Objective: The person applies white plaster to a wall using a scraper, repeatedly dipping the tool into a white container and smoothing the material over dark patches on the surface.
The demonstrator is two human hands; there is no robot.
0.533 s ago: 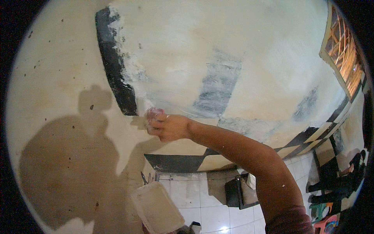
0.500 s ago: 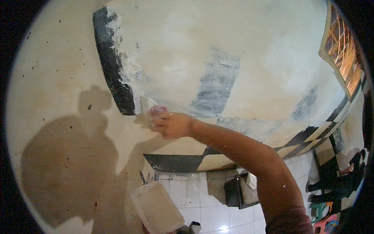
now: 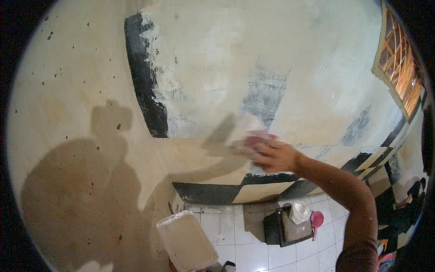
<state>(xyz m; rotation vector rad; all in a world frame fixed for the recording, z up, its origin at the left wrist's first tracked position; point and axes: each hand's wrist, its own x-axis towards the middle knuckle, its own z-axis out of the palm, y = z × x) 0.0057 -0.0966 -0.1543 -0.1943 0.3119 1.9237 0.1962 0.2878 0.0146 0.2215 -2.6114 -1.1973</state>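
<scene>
My right hand (image 3: pixel 275 156) is closed around the reddish grip of a wide, pale-bladed scraper (image 3: pixel 248 126), smeared by motion. The blade is at the wall (image 3: pixel 204 68), over the lower end of a dark, thinly coated patch (image 3: pixel 265 97). Whether its edge touches the surface I cannot tell. Whitish filler-like smears partly cover the black painted strip (image 3: pixel 145 81) to the left. My left hand is not in view.
Below stands a beige rectangular slab or box (image 3: pixel 188 240) with a white-caked edge. On the tiled floor (image 3: pixel 251 254) is a black container (image 3: pixel 274 229) with a white bag (image 3: pixel 300 212) and a pink dipper (image 3: pixel 316 220). At right, a person in dark clothes (image 3: pixel 412 204) is partly visible.
My right hand and the scraper have swept right along the wall, away from the black strip. The pink dipper, earlier hidden behind my arm, now shows. The view has shifted slightly.
</scene>
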